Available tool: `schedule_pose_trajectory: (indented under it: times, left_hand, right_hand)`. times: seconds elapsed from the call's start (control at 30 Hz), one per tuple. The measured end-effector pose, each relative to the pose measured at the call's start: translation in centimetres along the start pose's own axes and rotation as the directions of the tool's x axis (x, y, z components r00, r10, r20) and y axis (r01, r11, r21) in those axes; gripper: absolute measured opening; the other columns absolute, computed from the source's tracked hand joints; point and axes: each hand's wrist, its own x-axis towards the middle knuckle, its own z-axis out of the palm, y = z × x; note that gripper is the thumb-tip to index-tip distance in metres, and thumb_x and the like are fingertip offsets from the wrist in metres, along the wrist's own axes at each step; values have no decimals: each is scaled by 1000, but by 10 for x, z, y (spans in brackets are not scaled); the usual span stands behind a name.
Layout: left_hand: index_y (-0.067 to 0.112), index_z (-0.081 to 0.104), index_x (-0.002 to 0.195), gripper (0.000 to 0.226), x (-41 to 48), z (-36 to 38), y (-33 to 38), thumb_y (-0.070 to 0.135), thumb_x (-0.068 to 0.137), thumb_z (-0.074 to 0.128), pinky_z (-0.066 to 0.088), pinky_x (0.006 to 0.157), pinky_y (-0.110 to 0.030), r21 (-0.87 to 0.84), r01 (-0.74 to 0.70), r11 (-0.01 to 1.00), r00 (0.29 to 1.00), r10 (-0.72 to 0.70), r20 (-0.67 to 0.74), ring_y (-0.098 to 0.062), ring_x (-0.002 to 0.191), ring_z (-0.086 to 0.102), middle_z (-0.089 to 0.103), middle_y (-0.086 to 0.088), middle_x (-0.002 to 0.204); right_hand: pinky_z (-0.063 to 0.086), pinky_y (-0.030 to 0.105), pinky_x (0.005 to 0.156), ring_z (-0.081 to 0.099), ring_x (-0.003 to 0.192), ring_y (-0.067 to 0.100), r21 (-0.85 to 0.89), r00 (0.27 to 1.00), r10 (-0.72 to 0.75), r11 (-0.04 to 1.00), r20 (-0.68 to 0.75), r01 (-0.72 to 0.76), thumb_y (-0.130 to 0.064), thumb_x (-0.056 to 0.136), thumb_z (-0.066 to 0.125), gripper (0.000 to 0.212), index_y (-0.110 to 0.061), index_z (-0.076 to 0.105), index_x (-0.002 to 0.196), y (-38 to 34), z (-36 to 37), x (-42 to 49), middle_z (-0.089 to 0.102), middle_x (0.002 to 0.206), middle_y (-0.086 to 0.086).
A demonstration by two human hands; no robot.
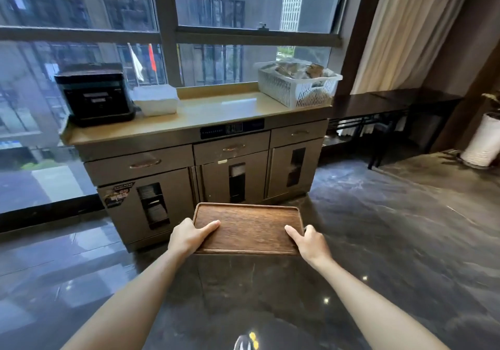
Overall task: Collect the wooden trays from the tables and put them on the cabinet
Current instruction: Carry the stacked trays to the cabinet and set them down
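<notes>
A dark wooden tray (pixel 247 229) with a raised rim is held level in front of me, above the floor. My left hand (pixel 189 237) grips its left edge with the thumb lying on top. My right hand (pixel 311 242) grips the right edge the same way. The tray carries nothing. Beyond it stands the cabinet (pixel 211 116), a low grey unit with a beige top, drawers and glass-windowed doors, against the window. The tray hangs lower than the cabinet top and short of its front.
On the cabinet top sit a black appliance (pixel 96 93) at the left, a white box (pixel 155 100) beside it and a white basket (pixel 297 85) of packets at the right. A dark low bench (pixel 378 106) and a white planter (pixel 484 144) stand to the right. The floor is glossy stone.
</notes>
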Motion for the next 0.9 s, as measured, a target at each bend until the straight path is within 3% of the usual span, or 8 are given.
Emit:
schedule_pose_trajectory:
  times: [0.43,0.6,0.9]
  left_hand:
    - [4,58,99,65,297,48,160,63,72,64,44,83,-34,-23,79,997,996,-80,-36,-31,107,59,65,-13,113]
    - [2,59,107,69,390,60,211,61,73,63,44,92,-37,-24,99,995,990,-101,-96,-33,112,58,64,-16,117]
    - [-1,60,105,65,557,79,283,58,78,62,42,85,-34,-38,186,982,958,-189,-216,-34,112,57,64,-18,116]
  right_hand:
    - [47,38,85,60,106,31,-34,995,-73,997,70,76,-57,87,45,59,-5,53,113,-105,-27,349,63,118,13]
    - [46,39,86,58,108,31,-16,985,-107,994,133,110,-57,88,45,61,-3,51,117,-141,-29,469,61,121,14]
    - [43,39,88,55,112,35,-23,931,-252,963,264,267,-54,89,45,61,1,52,116,-215,-13,687,59,123,19]
